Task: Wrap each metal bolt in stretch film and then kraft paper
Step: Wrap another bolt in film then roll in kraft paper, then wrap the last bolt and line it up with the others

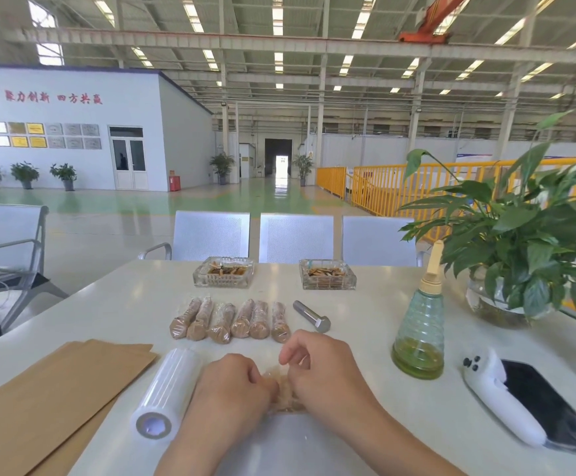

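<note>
Factory-hall white table (pixel 135 304): near its front edge, left hand (pixel 233 384) and right hand (pixel 320 369) both pinch a brown film-covered wrapped bolt (pixel 284 393); a bare grey metal bolt (pixel 312 316) lies mid-table.

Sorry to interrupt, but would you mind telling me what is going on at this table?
A person is wrapping bolts. Both hands, left and right, pinch a bundle of film and brown paper between them. Six wrapped bolts lie in a row behind, with one bare bolt at their right end. The film roll and kraft sheets lie to the left.
</note>
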